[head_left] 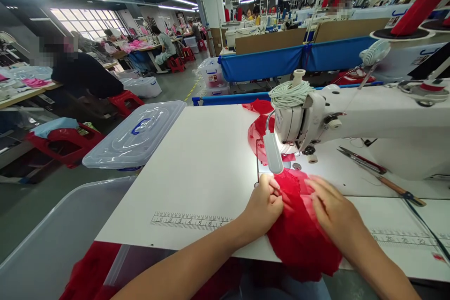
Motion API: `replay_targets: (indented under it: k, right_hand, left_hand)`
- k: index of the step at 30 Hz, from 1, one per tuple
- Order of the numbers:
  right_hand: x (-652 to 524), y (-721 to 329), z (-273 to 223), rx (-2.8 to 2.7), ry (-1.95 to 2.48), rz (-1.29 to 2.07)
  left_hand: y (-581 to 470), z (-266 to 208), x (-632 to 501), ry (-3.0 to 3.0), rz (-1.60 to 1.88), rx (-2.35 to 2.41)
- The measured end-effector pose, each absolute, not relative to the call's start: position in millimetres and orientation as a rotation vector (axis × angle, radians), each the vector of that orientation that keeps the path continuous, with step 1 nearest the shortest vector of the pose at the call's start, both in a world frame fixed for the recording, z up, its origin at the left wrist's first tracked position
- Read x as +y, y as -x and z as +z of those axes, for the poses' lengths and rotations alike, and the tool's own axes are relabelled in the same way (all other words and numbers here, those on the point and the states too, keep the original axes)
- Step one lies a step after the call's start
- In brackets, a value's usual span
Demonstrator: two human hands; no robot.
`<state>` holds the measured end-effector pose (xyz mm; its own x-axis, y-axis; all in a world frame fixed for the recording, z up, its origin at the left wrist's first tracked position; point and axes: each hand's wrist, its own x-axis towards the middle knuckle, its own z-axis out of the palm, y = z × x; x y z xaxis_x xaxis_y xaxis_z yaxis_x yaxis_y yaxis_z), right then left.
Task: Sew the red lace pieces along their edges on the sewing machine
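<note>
A piece of sheer red fabric [298, 229] with a lace-like part near its top hangs over the table's front edge. My left hand [265, 204] is closed on its left edge, fingers curled, just below the sewing machine's needle area. On the right side of the fabric lies my right hand [333, 204], fingers stretched out and thumb apart, slightly blurred. The white sewing machine [351, 112] stands beyond both hands, its small lamp [273, 152] hiding part of the needle area. More red fabric [258, 133] lies behind the machine head.
Scissors [362, 159] and a wooden-handled tool [401, 190] lie at right. A printed ruler [191, 221] marks the white table [207, 164]. Left of it are a lidded plastic box [140, 126] and an open bin [66, 215] with red fabric. Other people sit farther back.
</note>
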<state>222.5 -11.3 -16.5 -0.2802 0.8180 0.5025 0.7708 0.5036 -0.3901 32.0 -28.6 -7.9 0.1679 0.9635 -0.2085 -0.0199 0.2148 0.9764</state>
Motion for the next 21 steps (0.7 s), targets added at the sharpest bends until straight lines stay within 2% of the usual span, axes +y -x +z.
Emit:
replay_targets:
  k: [2,6,12,21]
  right_hand:
    - [-7.5,-219.1,-13.3,-2.004,1.316,0.059]
    - [-3.3,-207.8,-6.0,-2.133,1.060,0.299]
    - [13.3,-205.2,-22.2,-2.259,1.062,0.422]
    - [35.8,-224.2,-22.0,-2.530,0.821,0.241]
  left_hand:
    - [-29.6,-5.6,-29.7,-1.188,0.971,1.142]
    - [-27.6,1.1,-29.4,-1.365,0.877,1.179]
    - [-29.1,7.0,-27.7,-1.386,0.823,1.318]
    - [2.1,7.4,3.1,-1.931,0.730,1.737]
